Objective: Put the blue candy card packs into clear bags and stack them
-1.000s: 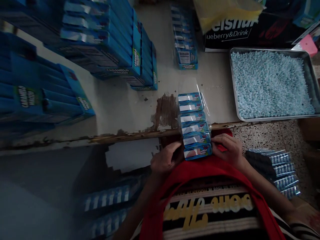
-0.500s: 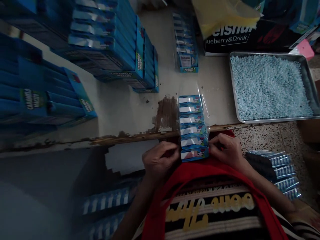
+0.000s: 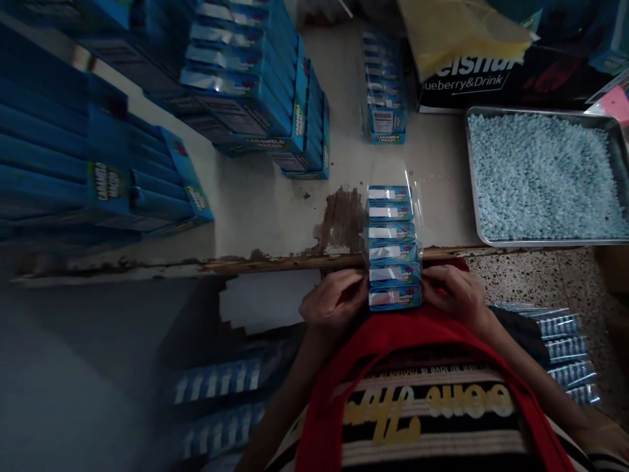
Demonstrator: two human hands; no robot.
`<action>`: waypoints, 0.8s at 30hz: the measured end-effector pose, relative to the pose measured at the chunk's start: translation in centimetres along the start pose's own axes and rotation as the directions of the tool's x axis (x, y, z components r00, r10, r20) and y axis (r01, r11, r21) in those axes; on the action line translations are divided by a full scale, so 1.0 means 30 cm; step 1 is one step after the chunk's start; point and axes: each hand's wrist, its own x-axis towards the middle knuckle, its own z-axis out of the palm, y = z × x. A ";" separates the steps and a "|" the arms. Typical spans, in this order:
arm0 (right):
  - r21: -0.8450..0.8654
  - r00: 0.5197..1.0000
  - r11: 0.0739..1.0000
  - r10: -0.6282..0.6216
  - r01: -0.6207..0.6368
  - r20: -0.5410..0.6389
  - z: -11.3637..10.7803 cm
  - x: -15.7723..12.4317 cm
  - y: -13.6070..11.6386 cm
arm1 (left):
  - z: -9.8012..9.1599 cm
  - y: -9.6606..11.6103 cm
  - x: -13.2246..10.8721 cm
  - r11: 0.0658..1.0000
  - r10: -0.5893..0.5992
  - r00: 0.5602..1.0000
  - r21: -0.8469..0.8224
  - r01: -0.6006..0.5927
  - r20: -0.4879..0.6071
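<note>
A row of several small blue candy boxes (image 3: 392, 246) in a clear plastic wrap lies across the table's front edge, its near end pressed against my red apron. My left hand (image 3: 335, 303) grips the near end of the row from the left, fingers curled. My right hand (image 3: 455, 295) does the same from the right, fingers closed on the wrap at the nearest boxes. The loose far end of the wrap (image 3: 393, 172) sticks up beyond the row.
A metal tray (image 3: 545, 241) of pale blue candies sits at the right. Stacks of blue cartons (image 3: 255, 85) (image 3: 103, 177) fill the table's left and back. Another row of boxes (image 3: 386, 98) lies behind. Wrapped rows lie on the floor at right (image 3: 565, 347) and left (image 3: 221, 383).
Both hands shifted slightly along the near end of the wrapped row, closing in on it. The view drifted a little to the left.
</note>
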 end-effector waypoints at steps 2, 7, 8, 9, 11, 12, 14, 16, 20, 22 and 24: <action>-0.029 0.995 0.995 -0.100 0.100 0.003 -0.011 0.007 0.005 | -0.004 -0.008 0.004 0.992 0.083 0.996 0.096 -0.080 -0.018; -0.057 0.986 0.987 -0.147 0.151 0.073 -0.042 0.032 0.000 | -0.019 -0.021 0.047 0.994 0.045 0.998 0.102 -0.050 0.047; -0.068 0.986 0.986 -0.147 0.153 0.080 -0.045 0.036 -0.001 | -0.022 -0.017 0.057 0.998 -0.054 0.997 0.036 0.052 0.063; -0.077 0.986 0.985 -0.149 0.155 0.080 -0.047 0.039 -0.003 | -0.025 -0.009 0.068 0.985 -0.162 0.983 -0.037 0.166 0.089; -0.095 0.986 0.983 -0.147 0.154 0.081 -0.049 0.047 -0.007 | -0.035 0.012 0.088 0.925 -0.325 0.936 -0.158 0.345 0.138; -0.111 0.987 0.983 -0.135 0.145 0.092 -0.048 0.052 -0.010 | -0.043 0.024 0.099 0.901 -0.362 0.920 -0.195 0.387 0.151; -0.151 0.986 0.982 -0.096 0.116 0.133 -0.045 0.062 -0.019 | -0.062 0.051 0.117 0.902 -0.357 0.922 -0.200 0.382 0.152; -0.186 0.983 0.980 -0.031 0.065 0.182 -0.036 0.069 -0.033 | -0.084 0.077 0.131 0.961 -0.249 0.959 -0.088 0.262 0.136; -0.224 0.998 0.975 0.027 -0.012 0.064 -0.006 0.059 -0.065 | -0.108 0.114 0.132 0.972 0.015 0.993 0.233 -0.042 0.116; -0.250 0.999 0.968 -0.034 0.030 -0.015 0.004 0.043 -0.072 | -0.106 0.116 0.117 0.961 0.042 0.994 0.266 -0.068 0.104; -0.270 0.993 0.957 -0.116 0.107 -0.018 0.002 0.023 -0.068 | -0.103 0.104 0.090 0.970 0.057 0.994 0.233 -0.077 0.090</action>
